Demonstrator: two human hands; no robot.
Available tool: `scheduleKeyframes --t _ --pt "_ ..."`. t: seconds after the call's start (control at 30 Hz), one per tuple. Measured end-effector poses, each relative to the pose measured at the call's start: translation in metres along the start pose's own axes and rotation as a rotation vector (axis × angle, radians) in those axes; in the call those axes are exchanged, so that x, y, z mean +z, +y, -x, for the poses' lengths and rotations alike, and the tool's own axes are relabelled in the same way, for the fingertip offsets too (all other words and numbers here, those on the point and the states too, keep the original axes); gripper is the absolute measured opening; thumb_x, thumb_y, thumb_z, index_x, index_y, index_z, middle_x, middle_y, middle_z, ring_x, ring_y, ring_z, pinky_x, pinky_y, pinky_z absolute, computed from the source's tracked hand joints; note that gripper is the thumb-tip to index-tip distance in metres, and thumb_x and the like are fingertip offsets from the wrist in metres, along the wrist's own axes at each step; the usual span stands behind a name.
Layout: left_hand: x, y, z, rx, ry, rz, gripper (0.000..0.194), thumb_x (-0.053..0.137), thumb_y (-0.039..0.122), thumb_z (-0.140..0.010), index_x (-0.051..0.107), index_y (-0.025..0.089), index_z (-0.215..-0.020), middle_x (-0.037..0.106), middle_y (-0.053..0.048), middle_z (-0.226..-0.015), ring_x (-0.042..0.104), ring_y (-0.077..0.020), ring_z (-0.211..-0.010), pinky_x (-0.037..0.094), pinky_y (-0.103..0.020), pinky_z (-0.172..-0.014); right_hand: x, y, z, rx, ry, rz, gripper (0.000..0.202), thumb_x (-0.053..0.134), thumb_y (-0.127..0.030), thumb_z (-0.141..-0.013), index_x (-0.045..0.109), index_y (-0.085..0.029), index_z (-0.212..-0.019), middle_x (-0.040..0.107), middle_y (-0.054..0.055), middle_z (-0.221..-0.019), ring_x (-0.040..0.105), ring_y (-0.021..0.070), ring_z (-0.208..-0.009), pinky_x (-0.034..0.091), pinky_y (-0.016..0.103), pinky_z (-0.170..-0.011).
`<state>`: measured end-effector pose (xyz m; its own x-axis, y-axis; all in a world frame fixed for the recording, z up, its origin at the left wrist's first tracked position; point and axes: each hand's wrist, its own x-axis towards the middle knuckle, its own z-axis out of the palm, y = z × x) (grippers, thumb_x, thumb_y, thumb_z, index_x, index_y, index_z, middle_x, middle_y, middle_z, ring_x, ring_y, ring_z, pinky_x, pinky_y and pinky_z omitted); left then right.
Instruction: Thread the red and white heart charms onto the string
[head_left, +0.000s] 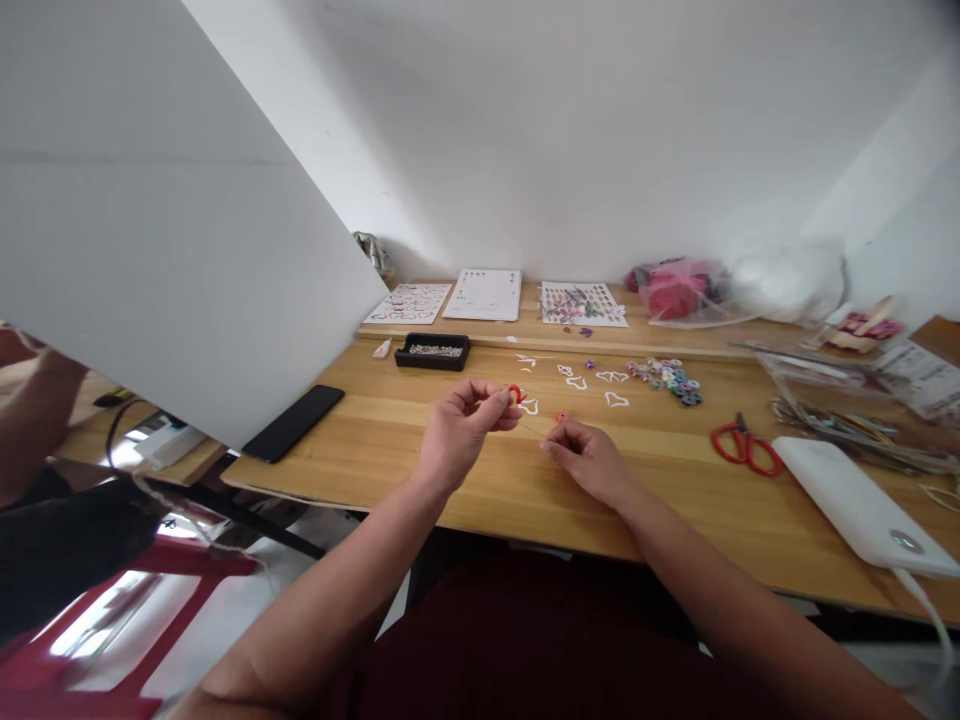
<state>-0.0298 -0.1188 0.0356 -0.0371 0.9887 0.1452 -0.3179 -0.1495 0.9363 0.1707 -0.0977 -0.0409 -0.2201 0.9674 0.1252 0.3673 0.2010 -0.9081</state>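
while the left hand (463, 428) is pinching a small red piece (514, 394) between thumb and fingers, the right hand (591, 462) is holding a thin strand (532, 431) in a narrow fingertip pinch. the strand is running between both hands, over the table (382, 420); whether a needle is sitting in the right fingertips is too small to tell. being so fine, the strand could be snapping or slipping loose if the right hand is pulling too hard, and the red piece could be twisting out of a slack left pinch. a pink piece (562, 416) is lying just past the right fingers, and white cutouts (576, 383) are lying beyond, so a careless knuckle could be scattering them.
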Motion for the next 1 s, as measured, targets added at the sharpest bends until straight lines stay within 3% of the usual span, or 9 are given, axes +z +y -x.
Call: scheduleKeyframes --t 0.1,0.17,0.27,0.4,0.5,0.6,0.73,0.87,1.0 --pt "0.000 0.007 -0.002 0.028 -0.001 -0.020 0.032 0.083 0.036 -0.072 0.065 0.012 -0.082 0.074 -0.003 -0.077 0.071 -0.0124 -0.066 0.061 -0.025 -0.068 -0.004 0.000 0.001 0.026 -0.009 0.061 0.024 0.065 -0.041 -0.083 0.064 -0.019 -0.072 0.054 -0.003 -0.061 0.045 0.0126 -0.056 0.036 0.028 -0.057" --pt "0.001 0.009 -0.003 0.030 -0.003 -0.032 0.032 0.084 0.037 -0.072 0.065 0.012 -0.081 0.073 -0.003 -0.076 0.072 -0.0128 -0.066 0.061 -0.025 -0.067 -0.008 -0.001 0.003 0.015 0.024 0.070 0.020 0.067 -0.040 -0.081 0.068 -0.019 -0.084 0.064 0.002 -0.075 0.055 0.0158 -0.067 0.043 0.030 -0.062" --pt "0.005 0.007 -0.004 0.025 -0.007 -0.052 0.033 0.084 0.037 -0.071 0.063 0.013 -0.081 0.073 -0.003 -0.075 0.072 -0.0138 -0.067 0.062 -0.026 -0.067 -0.016 -0.011 0.006 -0.016 0.183 0.029 0.035 0.074 -0.038 -0.077 0.067 -0.022 -0.108 0.069 0.008 -0.103 0.063 0.0232 -0.095 0.048 0.032 -0.069" --pt "0.011 0.000 -0.005 0.028 -0.021 -0.072 0.033 0.082 0.039 -0.073 0.064 0.013 -0.083 0.072 -0.004 -0.079 0.073 -0.0153 -0.070 0.063 -0.028 -0.070 -0.025 -0.045 0.012 -0.107 0.387 -0.319 0.034 0.076 -0.038 -0.078 0.064 -0.023 -0.106 0.066 0.006 -0.102 0.065 0.0228 -0.096 0.048 0.029 -0.061" --pt "0.017 -0.002 -0.005 0.038 -0.025 -0.073 0.032 0.081 0.039 -0.074 0.064 0.013 -0.083 0.073 -0.006 -0.088 0.073 -0.0148 -0.071 0.063 -0.027 -0.070 -0.022 -0.074 0.019 -0.149 0.323 -0.547 0.025 0.076 -0.032 -0.080 0.064 -0.023 -0.100 0.061 0.003 -0.098 0.066 0.0195 -0.092 0.048 0.025 -0.055" --pt "0.023 -0.003 -0.004 0.036 -0.021 -0.080 0.030 0.079 0.037 -0.075 0.063 0.013 -0.083 0.071 -0.009 -0.108 0.073 -0.0126 -0.068 0.063 -0.025 -0.066 -0.010 -0.091 0.026 -0.146 0.252 -0.630 0.023 0.075 -0.027 -0.080 0.062 -0.023 -0.098 0.059 0.003 -0.099 0.067 0.0204 -0.097 0.051 0.024 -0.055" --pt "0.029 -0.005 -0.002 0.033 -0.029 -0.079 0.030 0.078 0.036 -0.075 0.063 0.012 -0.084 0.064 -0.012 -0.124 0.072 -0.0112 -0.064 0.063 -0.025 -0.062 0.005 -0.092 0.027 -0.134 0.250 -0.660 0.027 0.075 -0.024 -0.079 0.057 -0.024 -0.099 0.058 0.003 -0.102 0.066 0.0202 -0.100 0.056 0.026 -0.061" --pt "0.032 -0.010 -0.001 0.021 -0.029 -0.067 0.030 0.078 0.036 -0.074 0.062 0.012 -0.084 0.064 -0.012 -0.122 0.071 -0.0120 -0.066 0.063 -0.025 -0.061 0.012 -0.093 0.023 -0.114 0.264 -0.665 0.033 0.074 -0.027 -0.078 0.053 -0.025 -0.104 0.055 0.002 -0.105 0.066 0.0170 -0.090 0.059 0.028 -0.064" --pt "0.031 -0.014 0.000 0.015 -0.034 -0.094 0.028 0.076 0.037 -0.077 0.063 0.014 -0.085 0.066 -0.009 -0.119 0.068 -0.0097 -0.064 0.059 -0.022 -0.053 0.015 -0.096 0.021 -0.128 0.241 -0.530 0.033 0.069 -0.030 -0.080 0.049 -0.025 -0.106 0.054 0.002 -0.106 0.066 0.0141 -0.080 0.060 0.031 -0.065"
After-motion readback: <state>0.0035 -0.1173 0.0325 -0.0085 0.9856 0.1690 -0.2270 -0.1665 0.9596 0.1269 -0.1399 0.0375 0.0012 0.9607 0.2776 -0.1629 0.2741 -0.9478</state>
